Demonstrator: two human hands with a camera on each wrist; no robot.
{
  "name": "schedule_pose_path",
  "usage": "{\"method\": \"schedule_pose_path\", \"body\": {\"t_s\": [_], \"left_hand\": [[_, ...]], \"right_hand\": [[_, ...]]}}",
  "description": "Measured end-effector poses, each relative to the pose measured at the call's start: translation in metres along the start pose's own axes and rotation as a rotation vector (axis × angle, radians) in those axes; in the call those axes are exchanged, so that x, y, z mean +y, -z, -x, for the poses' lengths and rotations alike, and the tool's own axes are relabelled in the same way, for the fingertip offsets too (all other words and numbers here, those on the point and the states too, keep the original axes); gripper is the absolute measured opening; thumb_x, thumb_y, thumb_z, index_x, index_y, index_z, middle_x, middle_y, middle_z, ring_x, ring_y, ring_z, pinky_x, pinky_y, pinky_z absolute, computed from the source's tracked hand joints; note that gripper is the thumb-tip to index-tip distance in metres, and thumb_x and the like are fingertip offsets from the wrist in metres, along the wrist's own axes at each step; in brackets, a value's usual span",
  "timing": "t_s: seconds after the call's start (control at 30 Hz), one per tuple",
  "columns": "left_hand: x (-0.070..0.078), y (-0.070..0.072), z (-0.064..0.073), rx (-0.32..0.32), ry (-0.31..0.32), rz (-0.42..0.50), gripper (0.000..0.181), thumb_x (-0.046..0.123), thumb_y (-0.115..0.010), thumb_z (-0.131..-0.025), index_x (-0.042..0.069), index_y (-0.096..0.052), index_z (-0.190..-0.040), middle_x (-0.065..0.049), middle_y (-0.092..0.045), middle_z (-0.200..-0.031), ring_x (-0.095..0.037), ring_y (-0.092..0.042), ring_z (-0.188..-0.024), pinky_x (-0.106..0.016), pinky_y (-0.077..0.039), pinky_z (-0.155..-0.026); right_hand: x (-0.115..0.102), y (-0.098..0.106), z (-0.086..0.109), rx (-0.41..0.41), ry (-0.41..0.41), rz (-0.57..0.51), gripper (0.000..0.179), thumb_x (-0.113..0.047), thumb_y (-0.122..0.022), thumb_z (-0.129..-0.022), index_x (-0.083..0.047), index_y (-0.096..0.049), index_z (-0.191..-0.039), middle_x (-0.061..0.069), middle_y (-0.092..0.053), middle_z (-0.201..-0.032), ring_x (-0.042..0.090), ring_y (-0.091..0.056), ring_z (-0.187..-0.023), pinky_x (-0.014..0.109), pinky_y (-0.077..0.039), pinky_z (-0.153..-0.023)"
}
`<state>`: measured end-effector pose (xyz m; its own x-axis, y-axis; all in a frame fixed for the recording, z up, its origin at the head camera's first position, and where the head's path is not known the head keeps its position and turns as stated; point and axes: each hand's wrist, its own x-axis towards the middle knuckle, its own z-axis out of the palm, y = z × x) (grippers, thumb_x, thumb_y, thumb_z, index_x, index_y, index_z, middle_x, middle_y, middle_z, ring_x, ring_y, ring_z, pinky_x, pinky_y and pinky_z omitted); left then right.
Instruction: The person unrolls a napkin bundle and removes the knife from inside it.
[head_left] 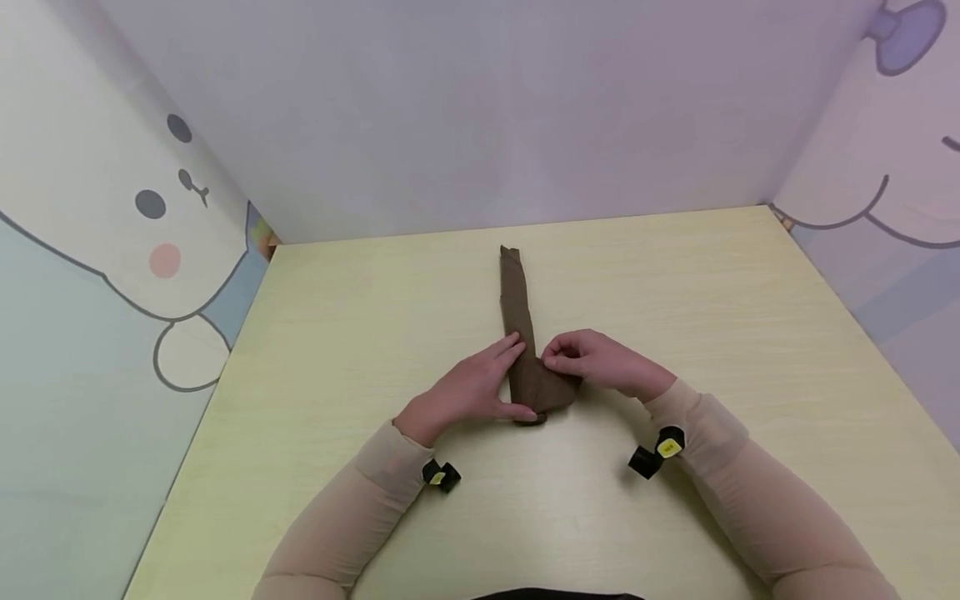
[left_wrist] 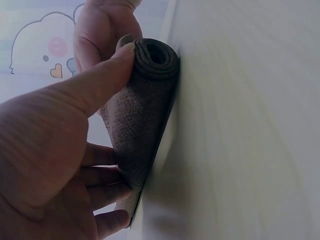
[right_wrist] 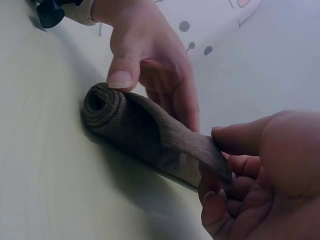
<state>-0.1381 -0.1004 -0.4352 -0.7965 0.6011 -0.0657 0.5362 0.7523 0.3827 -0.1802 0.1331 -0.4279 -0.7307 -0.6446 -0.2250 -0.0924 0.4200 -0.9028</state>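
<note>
You seem to be wrapping the rolled cloth on the table, your left hand resting loosely along it while your right hand pinches its flap, and the next move likely calls for drawing that snug.

The rolled cloth is showing plain dark brown; the surface is showing pale yellow with faint grain; the sleeves are showing beige; the printed wall is displaying pale blue, white, grey outlines and pink.
</note>
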Motion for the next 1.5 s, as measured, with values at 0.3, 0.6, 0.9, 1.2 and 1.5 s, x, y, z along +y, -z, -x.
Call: {"method": "schedule_pose_path", "body": {"t_s": [0.3,0.6,0.9,1.2,1.5], "left_hand": [[0.002,0.000,-0.001,-0.016,0.019,-0.007,0.107,0.073,-0.056,-0.068,0.008,-0.023,-0.145,-0.007,-0.015,-0.151,-0.016,-0.018,-0.135,-0.031,-0.026,-0.103],[0.002,0.000,-0.001,-0.020,0.009,-0.014,0.106,0.073,-0.054,-0.069,0.008,-0.021,-0.146,-0.007,-0.014,-0.151,-0.016,-0.017,-0.136,-0.031,-0.025,-0.104],[0.002,0.006,0.003,-0.031,-0.009,-0.020,0.100,0.070,-0.053,-0.074,0.007,-0.023,-0.145,-0.007,-0.015,-0.151,-0.015,-0.017,-0.136,-0.030,-0.025,-0.104],[0.007,0.018,0.007,0.018,-0.072,-0.025,0.086,0.062,-0.055,-0.079,0.008,-0.032,-0.142,-0.005,-0.027,-0.147,-0.015,-0.026,-0.133,-0.030,-0.029,-0.102],[0.007,0.018,0.016,0.063,-0.087,0.018,0.077,0.058,-0.058,-0.080,0.010,-0.041,-0.138,-0.002,-0.040,-0.138,-0.013,-0.035,-0.127,-0.028,-0.031,-0.100]], "right_hand": [[-0.002,0.020,0.010,-0.070,-0.001,0.037,0.020,-0.030,-0.061,-0.088,-0.012,-0.066,-0.095,0.006,-0.062,-0.083,0.021,-0.052,-0.076,0.041,-0.044,-0.069],[-0.004,0.028,0.016,-0.155,-0.028,0.088,0.017,-0.026,-0.065,-0.085,-0.010,-0.070,-0.085,0.007,-0.061,-0.074,0.017,-0.050,-0.062,0.033,-0.045,-0.059],[0.001,0.024,0.012,-0.171,0.006,0.126,0.015,-0.026,-0.064,-0.087,-0.013,-0.070,-0.082,0.000,-0.057,-0.066,0.012,-0.048,-0.058,0.027,-0.042,-0.055],[-0.004,0.018,0.012,-0.142,0.051,0.085,0.013,-0.025,-0.065,-0.086,-0.013,-0.071,-0.086,0.008,-0.062,-0.075,0.015,-0.051,-0.062,0.029,-0.045,-0.057],[-0.006,0.012,0.013,-0.122,0.105,0.062,0.012,-0.024,-0.068,-0.084,-0.017,-0.072,-0.093,0.004,-0.066,-0.082,0.020,-0.056,-0.069,0.036,-0.049,-0.065]]}}
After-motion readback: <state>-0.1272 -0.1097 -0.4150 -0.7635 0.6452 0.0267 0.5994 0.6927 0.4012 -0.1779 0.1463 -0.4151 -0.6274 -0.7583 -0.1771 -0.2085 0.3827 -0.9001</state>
